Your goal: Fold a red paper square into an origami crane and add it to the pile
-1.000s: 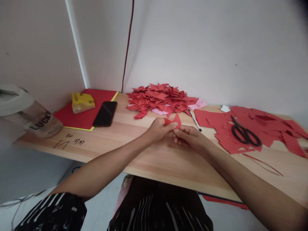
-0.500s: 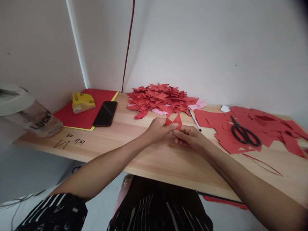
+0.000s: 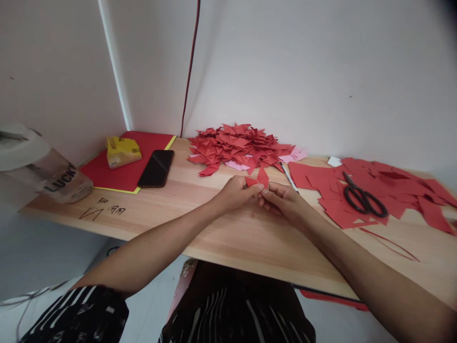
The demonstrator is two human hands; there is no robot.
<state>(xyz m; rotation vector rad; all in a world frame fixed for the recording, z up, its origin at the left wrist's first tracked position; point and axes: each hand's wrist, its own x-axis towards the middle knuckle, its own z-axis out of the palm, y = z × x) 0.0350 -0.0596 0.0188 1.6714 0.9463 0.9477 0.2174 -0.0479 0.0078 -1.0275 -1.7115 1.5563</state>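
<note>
A small folded piece of red paper (image 3: 263, 177) is pinched between my two hands, just above the wooden table. My left hand (image 3: 238, 192) is closed on its left side, thumb pressing on the front. My right hand (image 3: 280, 197) grips the lower right side, with its thumb tip close to the left thumb. Pointed flaps of the paper stick up above the fingers; the lower part is hidden by them. Right behind the hands lies a heap of folded red paper pieces (image 3: 235, 145), with some pink ones among them.
Black-handled scissors (image 3: 364, 200) rest on loose red paper sheets (image 3: 396, 186) at the right. A pen (image 3: 289, 176) lies beside my right hand. To the left are a phone (image 3: 156, 168), a yellow packet (image 3: 123, 152), red card (image 3: 107, 174) and a clear bottle (image 3: 60, 178).
The red paper's flaps have shifted and its right flap now looks folded differently. My thumbs have moved closer together; both hands stay in nearly the same place.
</note>
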